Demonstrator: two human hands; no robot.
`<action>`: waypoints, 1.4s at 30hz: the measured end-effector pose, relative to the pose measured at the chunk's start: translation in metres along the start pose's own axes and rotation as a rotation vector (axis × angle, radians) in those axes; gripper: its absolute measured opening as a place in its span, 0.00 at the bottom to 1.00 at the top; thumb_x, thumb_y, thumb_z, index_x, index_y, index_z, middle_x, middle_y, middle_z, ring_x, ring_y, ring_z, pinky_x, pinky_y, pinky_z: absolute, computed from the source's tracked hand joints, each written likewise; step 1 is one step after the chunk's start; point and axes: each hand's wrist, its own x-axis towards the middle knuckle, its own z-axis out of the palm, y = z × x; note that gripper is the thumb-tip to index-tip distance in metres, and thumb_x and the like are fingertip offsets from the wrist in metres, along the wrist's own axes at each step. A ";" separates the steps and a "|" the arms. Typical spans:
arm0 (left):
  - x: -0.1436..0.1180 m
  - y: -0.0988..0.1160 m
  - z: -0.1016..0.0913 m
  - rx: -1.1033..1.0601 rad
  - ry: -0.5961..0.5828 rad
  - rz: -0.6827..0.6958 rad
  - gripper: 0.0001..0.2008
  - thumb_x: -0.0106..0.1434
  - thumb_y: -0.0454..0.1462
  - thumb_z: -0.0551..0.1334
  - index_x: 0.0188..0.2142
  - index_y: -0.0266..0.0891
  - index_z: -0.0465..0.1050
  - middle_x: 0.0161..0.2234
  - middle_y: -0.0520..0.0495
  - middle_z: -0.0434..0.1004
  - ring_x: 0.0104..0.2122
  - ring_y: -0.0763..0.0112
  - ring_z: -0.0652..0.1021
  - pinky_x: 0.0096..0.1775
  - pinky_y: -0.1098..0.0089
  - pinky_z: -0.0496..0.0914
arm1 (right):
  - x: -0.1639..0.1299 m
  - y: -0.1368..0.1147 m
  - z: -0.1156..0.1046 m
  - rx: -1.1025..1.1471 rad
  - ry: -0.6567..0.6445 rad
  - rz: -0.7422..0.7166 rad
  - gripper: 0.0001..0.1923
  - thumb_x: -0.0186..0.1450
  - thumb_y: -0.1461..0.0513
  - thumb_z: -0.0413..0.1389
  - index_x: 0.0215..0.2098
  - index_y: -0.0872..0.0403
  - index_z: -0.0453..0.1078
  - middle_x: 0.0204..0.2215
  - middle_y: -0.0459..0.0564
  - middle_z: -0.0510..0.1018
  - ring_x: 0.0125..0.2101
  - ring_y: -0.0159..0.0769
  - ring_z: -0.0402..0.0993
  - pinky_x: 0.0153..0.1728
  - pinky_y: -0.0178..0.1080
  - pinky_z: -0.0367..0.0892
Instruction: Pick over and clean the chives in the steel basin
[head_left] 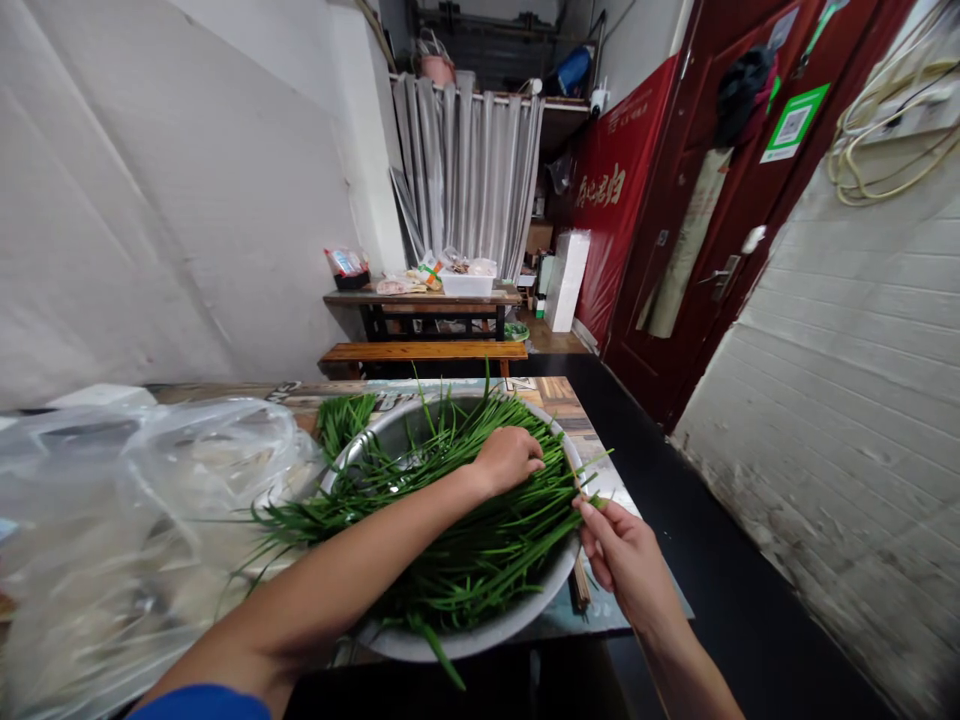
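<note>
A wide metal basin [480,645] heaped with long green garlic chives [480,540] stands on the table before me. My left hand [511,460] reaches across the basin, its fingers curled down onto the chives; the fingertips are partly hidden among the stems. At the basin's right rim, my right hand [626,550] pinches a thin wooden skewer [576,476] between thumb and fingers, and chive ends lie close to its fingertips. Beneath that hand, a bundle of skewers [581,588] lies beside the basin. Another bunch of chives [345,418] rests behind the basin's left rim.
Clear plastic bags [165,520] with pale contents fill the table's left side. Beyond the table are a wooden bench [424,351] and a second table [345,297] bearing a white tub [469,284]. A red door [675,250] stands to the right.
</note>
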 end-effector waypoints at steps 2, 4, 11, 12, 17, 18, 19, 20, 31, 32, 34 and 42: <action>0.001 0.000 0.004 0.035 -0.008 0.002 0.06 0.52 0.38 0.63 0.29 0.41 0.78 0.30 0.45 0.77 0.34 0.65 0.74 0.39 0.70 0.63 | 0.000 0.000 0.000 -0.002 0.004 -0.002 0.17 0.57 0.52 0.58 0.22 0.56 0.63 0.11 0.37 0.64 0.06 0.17 0.47 0.07 0.26 0.40; 0.001 0.000 0.004 0.056 -0.014 -0.003 0.07 0.53 0.37 0.61 0.29 0.40 0.78 0.31 0.44 0.77 0.34 0.65 0.74 0.38 0.70 0.64 | 0.000 0.000 -0.001 -0.001 0.001 0.000 0.17 0.57 0.52 0.58 0.20 0.56 0.62 0.11 0.37 0.64 0.06 0.17 0.47 0.07 0.26 0.40; -0.002 -0.001 -0.005 -0.091 0.079 -0.060 0.12 0.57 0.36 0.54 0.31 0.37 0.77 0.32 0.43 0.78 0.33 0.66 0.75 0.38 0.70 0.65 | -0.001 -0.004 0.002 0.005 -0.008 0.015 0.16 0.57 0.52 0.58 0.25 0.56 0.65 0.11 0.36 0.64 0.06 0.18 0.46 0.07 0.26 0.40; -0.002 0.001 -0.007 -0.172 0.084 -0.065 0.13 0.57 0.36 0.54 0.31 0.36 0.77 0.32 0.44 0.78 0.32 0.67 0.75 0.37 0.71 0.65 | -0.001 -0.005 0.003 0.002 -0.010 0.012 0.16 0.57 0.52 0.58 0.25 0.56 0.65 0.11 0.36 0.64 0.06 0.18 0.46 0.07 0.26 0.40; -0.004 0.023 -0.014 -0.722 0.030 -0.243 0.11 0.56 0.35 0.55 0.32 0.32 0.74 0.23 0.49 0.74 0.19 0.77 0.69 0.24 0.76 0.64 | 0.002 -0.008 0.007 0.000 -0.019 -0.012 0.16 0.57 0.52 0.57 0.22 0.56 0.62 0.11 0.36 0.64 0.06 0.17 0.46 0.07 0.26 0.39; -0.004 0.027 -0.015 -0.791 0.037 -0.286 0.10 0.55 0.34 0.55 0.32 0.31 0.73 0.22 0.50 0.73 0.18 0.79 0.67 0.23 0.77 0.62 | 0.002 -0.008 0.007 0.005 -0.022 -0.013 0.16 0.57 0.53 0.57 0.22 0.56 0.62 0.11 0.36 0.63 0.06 0.17 0.46 0.07 0.26 0.39; -0.005 0.032 -0.015 -0.848 0.042 -0.321 0.10 0.54 0.33 0.56 0.33 0.31 0.73 0.21 0.51 0.72 0.17 0.81 0.65 0.21 0.78 0.61 | 0.003 -0.009 0.007 0.008 -0.025 -0.013 0.16 0.57 0.53 0.58 0.22 0.56 0.63 0.11 0.36 0.63 0.06 0.17 0.46 0.07 0.26 0.39; -0.006 0.035 -0.016 -0.901 0.038 -0.349 0.10 0.54 0.31 0.56 0.34 0.31 0.72 0.20 0.51 0.71 0.16 0.82 0.63 0.20 0.78 0.59 | 0.003 -0.009 0.007 0.010 -0.026 -0.012 0.16 0.57 0.53 0.58 0.23 0.56 0.63 0.11 0.36 0.63 0.06 0.17 0.46 0.07 0.26 0.39; -0.009 0.043 -0.018 -1.161 -0.053 -0.497 0.07 0.52 0.28 0.55 0.32 0.33 0.65 0.21 0.54 0.69 0.11 0.88 0.55 0.14 0.80 0.44 | 0.001 -0.011 0.008 0.010 -0.052 0.006 0.17 0.56 0.52 0.58 0.22 0.55 0.61 0.11 0.36 0.62 0.06 0.17 0.45 0.07 0.26 0.38; -0.009 0.042 -0.018 -1.183 -0.061 -0.503 0.07 0.52 0.30 0.56 0.33 0.33 0.65 0.20 0.55 0.67 0.11 0.88 0.54 0.14 0.79 0.43 | 0.000 -0.012 0.008 0.008 -0.059 0.014 0.16 0.56 0.52 0.58 0.23 0.55 0.62 0.10 0.35 0.62 0.06 0.17 0.45 0.07 0.26 0.38; -0.009 0.038 -0.018 -1.223 -0.075 -0.508 0.07 0.54 0.34 0.58 0.33 0.34 0.66 0.17 0.58 0.61 0.11 0.88 0.52 0.14 0.79 0.42 | 0.000 -0.013 0.008 -0.004 -0.066 0.023 0.16 0.56 0.52 0.58 0.23 0.55 0.62 0.10 0.35 0.62 0.06 0.17 0.45 0.07 0.26 0.38; -0.010 0.034 -0.019 -0.999 -0.048 -0.496 0.17 0.54 0.45 0.59 0.35 0.32 0.71 0.15 0.57 0.61 0.11 0.85 0.53 0.16 0.77 0.44 | 0.001 -0.014 0.010 -0.008 -0.044 0.008 0.16 0.56 0.52 0.58 0.22 0.55 0.62 0.09 0.35 0.61 0.05 0.18 0.45 0.07 0.26 0.38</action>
